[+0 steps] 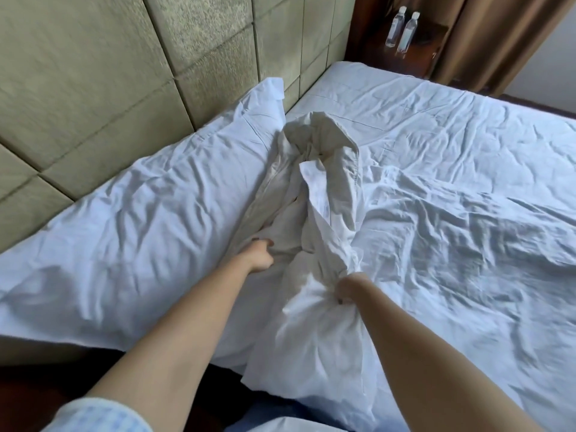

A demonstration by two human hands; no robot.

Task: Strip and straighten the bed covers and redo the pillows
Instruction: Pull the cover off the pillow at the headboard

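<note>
Head view: my left hand pinches the crumpled pillowcase at mid-bed, right hand fisted tight on its bunched lower end. A pillow lies left, against the headboard; wrinkled sheet spreads right.

Two clear water bottles side by side on dark wooden nightstand; brown curtain just beside; padded olive headboard panels at left.

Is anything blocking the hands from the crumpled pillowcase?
No. Both hands already grip the crumpled pillowcase: the left hand on its left edge, the right hand bunching its near end. Nothing lies between.
</note>
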